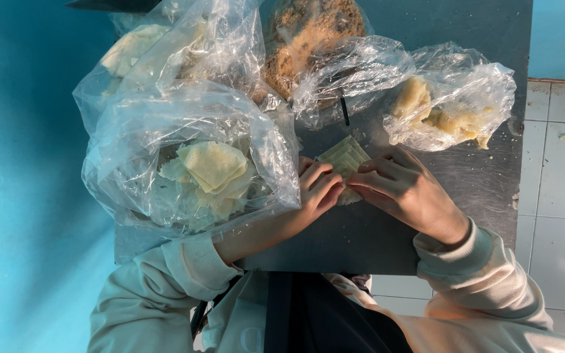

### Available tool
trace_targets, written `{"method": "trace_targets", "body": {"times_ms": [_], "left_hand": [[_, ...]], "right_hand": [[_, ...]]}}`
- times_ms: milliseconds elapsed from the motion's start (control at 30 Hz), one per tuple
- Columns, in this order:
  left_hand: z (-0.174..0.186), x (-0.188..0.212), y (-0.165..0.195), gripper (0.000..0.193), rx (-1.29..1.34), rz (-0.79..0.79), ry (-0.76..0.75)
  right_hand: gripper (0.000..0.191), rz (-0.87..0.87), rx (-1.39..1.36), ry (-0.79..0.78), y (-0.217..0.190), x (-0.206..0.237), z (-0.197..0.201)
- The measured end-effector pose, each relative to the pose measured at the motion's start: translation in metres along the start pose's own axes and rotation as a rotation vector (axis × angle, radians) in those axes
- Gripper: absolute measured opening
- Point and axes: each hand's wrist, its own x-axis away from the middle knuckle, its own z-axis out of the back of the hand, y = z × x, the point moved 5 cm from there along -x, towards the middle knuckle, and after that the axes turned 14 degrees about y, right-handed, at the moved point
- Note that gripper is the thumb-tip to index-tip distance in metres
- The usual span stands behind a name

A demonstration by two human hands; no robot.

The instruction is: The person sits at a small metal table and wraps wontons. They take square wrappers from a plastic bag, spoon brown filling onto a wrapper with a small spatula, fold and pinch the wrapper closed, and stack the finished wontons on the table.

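Both hands, left hand (318, 189) and right hand (403, 189), curl fingertips together, pinching a folded dough sheet (343, 159) on the metal table (479, 189), just right of the big plastic bag (191, 157); bare tabletop lies nearer the person.

The person wears a cream, long-sleeved top with soft ribbed cuffs. The sleeve toward 7 o'clock is pushed up the forearm; the one toward 4 o'clock ends at the wrist. Over the chest, at 6 o'clock, hangs a dark apron-like panel. Both the left hand (318, 189) and the right hand (403, 189) are bare, without rings.
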Motion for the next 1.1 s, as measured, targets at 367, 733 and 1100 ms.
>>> {"method": "trace_targets", "body": {"times_ms": [367,733,1100], "left_hand": [[0.003,-0.008,0.005,0.024,-0.078,-0.031,0.009],[0.006,-0.012,0.006,0.02,-0.091,-0.033,-0.008],[0.01,-0.014,0.007,0.02,-0.134,-0.032,-0.016]], "right_hand": [[0.03,-0.014,0.014,0.026,0.0,-0.001,0.0],[0.037,0.037,0.049,0.033,-0.001,-0.002,0.003],[0.037,0.026,0.041,0.062,0.001,0.001,0.0]]}}
